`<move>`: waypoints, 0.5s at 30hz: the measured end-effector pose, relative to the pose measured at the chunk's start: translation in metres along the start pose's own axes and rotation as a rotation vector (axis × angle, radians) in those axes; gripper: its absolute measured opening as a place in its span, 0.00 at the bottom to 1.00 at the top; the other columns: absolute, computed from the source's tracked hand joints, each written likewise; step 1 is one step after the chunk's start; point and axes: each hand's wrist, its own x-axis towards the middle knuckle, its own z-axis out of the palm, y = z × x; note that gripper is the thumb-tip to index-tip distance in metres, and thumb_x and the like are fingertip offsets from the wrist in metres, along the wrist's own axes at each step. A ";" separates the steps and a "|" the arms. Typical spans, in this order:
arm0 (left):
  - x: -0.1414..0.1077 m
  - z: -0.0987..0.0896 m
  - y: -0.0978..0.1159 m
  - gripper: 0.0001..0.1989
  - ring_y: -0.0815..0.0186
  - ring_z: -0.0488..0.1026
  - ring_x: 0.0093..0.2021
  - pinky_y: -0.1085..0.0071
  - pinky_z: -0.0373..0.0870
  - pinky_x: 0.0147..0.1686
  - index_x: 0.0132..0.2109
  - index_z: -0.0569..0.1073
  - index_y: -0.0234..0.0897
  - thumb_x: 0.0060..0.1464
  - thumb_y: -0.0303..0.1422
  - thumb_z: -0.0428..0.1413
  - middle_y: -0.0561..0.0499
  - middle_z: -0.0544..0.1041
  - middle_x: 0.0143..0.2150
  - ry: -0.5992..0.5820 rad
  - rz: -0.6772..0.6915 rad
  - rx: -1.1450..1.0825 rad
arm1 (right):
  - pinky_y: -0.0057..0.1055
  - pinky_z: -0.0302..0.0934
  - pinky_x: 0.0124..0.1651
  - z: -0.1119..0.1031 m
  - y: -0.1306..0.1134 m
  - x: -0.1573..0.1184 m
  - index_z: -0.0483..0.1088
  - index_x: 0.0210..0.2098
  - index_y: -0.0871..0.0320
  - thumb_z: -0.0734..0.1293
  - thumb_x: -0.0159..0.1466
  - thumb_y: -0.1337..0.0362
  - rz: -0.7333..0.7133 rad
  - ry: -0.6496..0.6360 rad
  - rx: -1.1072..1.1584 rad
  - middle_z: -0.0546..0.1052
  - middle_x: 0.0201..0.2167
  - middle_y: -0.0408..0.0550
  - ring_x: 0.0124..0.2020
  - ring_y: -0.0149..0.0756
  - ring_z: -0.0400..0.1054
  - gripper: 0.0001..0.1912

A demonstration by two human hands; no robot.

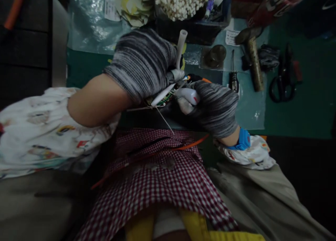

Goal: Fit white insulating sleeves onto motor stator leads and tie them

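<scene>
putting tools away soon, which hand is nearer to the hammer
Right. The right hand is below and left of the hammer in the picture; the left hand is farther left, beyond the white tube.

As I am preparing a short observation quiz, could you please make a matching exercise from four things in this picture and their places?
Things:
1. Hollow white plastic tube
2. Hammer with a brown wooden handle
3. Bright blue wristband
4. Black-handled metal scissors

Places:
A. Around the wrist above the gloved right hand
B. On the green tabletop, right of the hammer
C. Sticking up beside the gloved left hand
D. Between the black-handled screwdriver and the scissors

Pairs: 1-C, 2-D, 3-A, 4-B
</scene>
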 end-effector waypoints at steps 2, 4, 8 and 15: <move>0.011 -0.009 0.008 0.27 0.33 0.70 0.66 0.37 0.68 0.63 0.60 0.78 0.26 0.67 0.45 0.54 0.39 0.79 0.56 -0.092 -0.100 0.050 | 0.33 0.71 0.43 0.001 0.003 0.003 0.75 0.34 0.53 0.68 0.69 0.47 0.002 -0.005 -0.025 0.78 0.29 0.47 0.38 0.43 0.78 0.17; 0.018 -0.013 0.013 0.27 0.35 0.69 0.67 0.38 0.67 0.65 0.60 0.79 0.30 0.65 0.46 0.55 0.41 0.78 0.58 -0.105 -0.110 0.039 | 0.34 0.71 0.43 0.001 0.004 0.004 0.75 0.35 0.54 0.68 0.68 0.46 0.015 -0.003 -0.061 0.78 0.29 0.48 0.38 0.44 0.77 0.17; 0.025 -0.011 0.013 0.29 0.32 0.71 0.64 0.34 0.69 0.62 0.57 0.81 0.29 0.65 0.49 0.51 0.38 0.79 0.56 -0.107 -0.043 0.100 | 0.36 0.72 0.45 0.003 0.006 0.005 0.77 0.39 0.54 0.69 0.67 0.46 0.048 -0.004 -0.077 0.78 0.31 0.50 0.42 0.48 0.78 0.18; 0.030 -0.009 0.009 0.28 0.35 0.73 0.62 0.38 0.70 0.61 0.59 0.79 0.30 0.64 0.48 0.54 0.37 0.80 0.56 -0.064 -0.020 0.052 | 0.44 0.74 0.42 0.001 0.009 -0.003 0.82 0.43 0.57 0.69 0.66 0.45 0.050 0.080 -0.183 0.83 0.33 0.53 0.37 0.50 0.80 0.22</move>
